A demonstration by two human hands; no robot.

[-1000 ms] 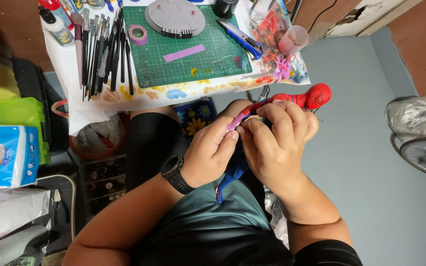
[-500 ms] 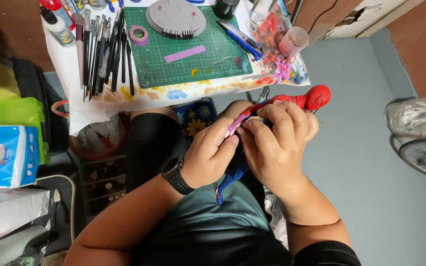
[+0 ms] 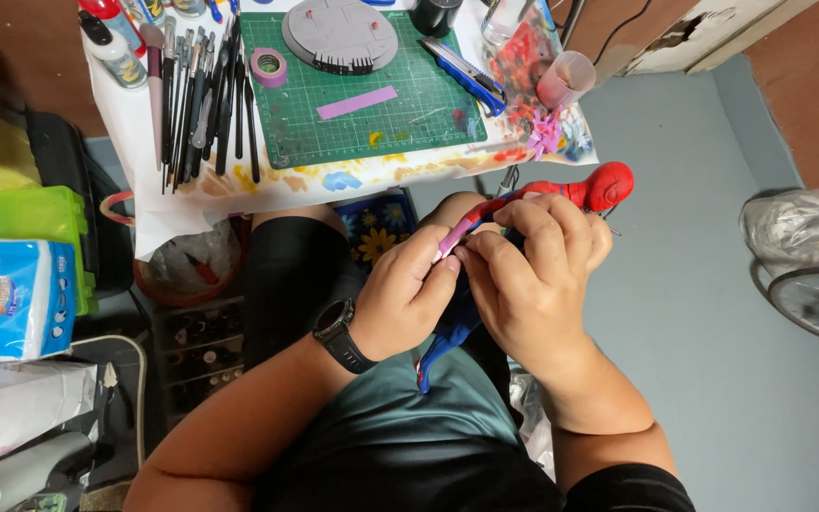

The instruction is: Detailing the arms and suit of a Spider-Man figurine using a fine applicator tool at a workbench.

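The counter [image 3: 191, 204] lay at twelve o'clock, paper-covered and paint-stained, so tools stayed within reach of your lap. On it sat the green cutting mat [image 3: 372, 95], bearing a grey round base [image 3: 338, 36] and a strip of purple tape [image 3: 356, 102], probably cut there and kept flat for use. At ten o'clock a row of brushes and tools [image 3: 203, 95] lay side by side, handles toward you. Your right hand [image 3: 533, 284] was closed around the red and blue figure [image 3: 604, 187], held over your lap with its head pointing to two o'clock, so the body was steadied. Your left hand [image 3: 409, 299] was pinched shut on a small pink strip [image 3: 453, 239], pressed against the figure's torso. A black watch [image 3: 338, 334] sat on the left wrist.
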